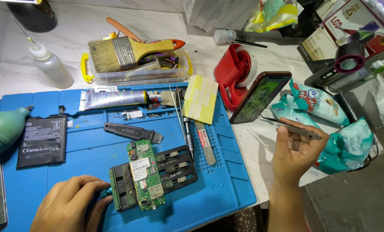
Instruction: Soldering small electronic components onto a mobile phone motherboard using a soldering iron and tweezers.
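Now the circuit board (pixel 144 174) lies just beside left hand (pixel 69 204), far from right hand (pixel 296 152).

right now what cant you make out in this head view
- Left hand: its fingertips are tucked behind the board holder, so what they touch is hidden.
- Green blower: cut off by the left edge.
- Tweezers in the right hand: tips too fine to tell whether they hold anything.
- Circuit board: parts too small.

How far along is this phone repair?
Done: the green circuit board sits out in the black holder, the battery set aside. In hand: left hand at the holder's edge, right hand holding tweezers away from the board. Left: nothing reassembled.
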